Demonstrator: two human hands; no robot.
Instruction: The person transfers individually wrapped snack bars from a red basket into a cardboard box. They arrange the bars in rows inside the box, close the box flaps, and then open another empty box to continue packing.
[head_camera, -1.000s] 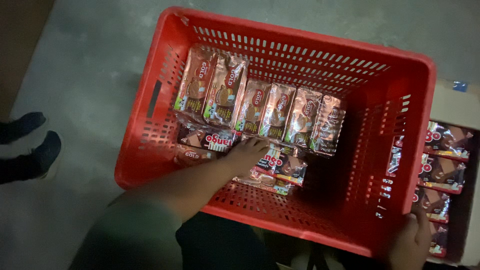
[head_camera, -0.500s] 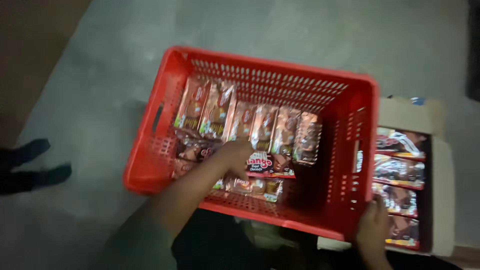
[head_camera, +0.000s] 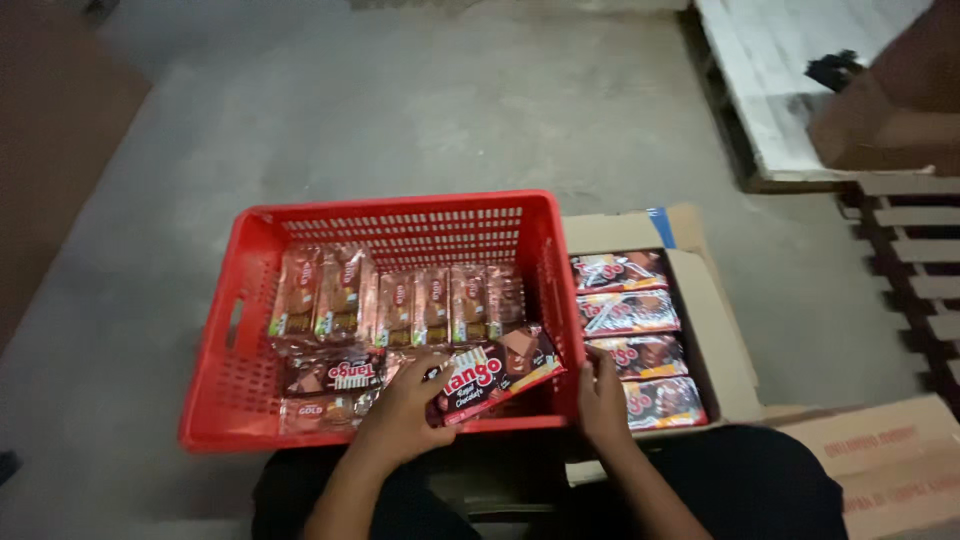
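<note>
A red plastic crate (head_camera: 232, 330) stands on the floor in front of me. A row of pinkish-brown snack packets (head_camera: 400, 305) lines its far side, and a few darker packets (head_camera: 330, 378) lie at its near left. My left hand (head_camera: 405, 405) is inside the crate at the near side. It grips a dark brown wafer packet (head_camera: 500, 372), which is tilted up to the right. My right hand (head_camera: 600, 395) lies with fingers extended against the crate's near right corner, beside the open carton (head_camera: 715, 320).
The open carton to the right of the crate holds a column of dark red-brown wafer packets (head_camera: 628, 312). A closed brown carton (head_camera: 890, 460) lies at the lower right. Wooden pallets (head_camera: 910, 250) and a white board (head_camera: 770, 70) sit at the upper right, on grey concrete floor.
The view has pulled back and the crate now looks smaller and lower. My left hand has lifted a dark wafer packet off the crate's bottom. My right hand has stayed by the crate's near right corner.
</note>
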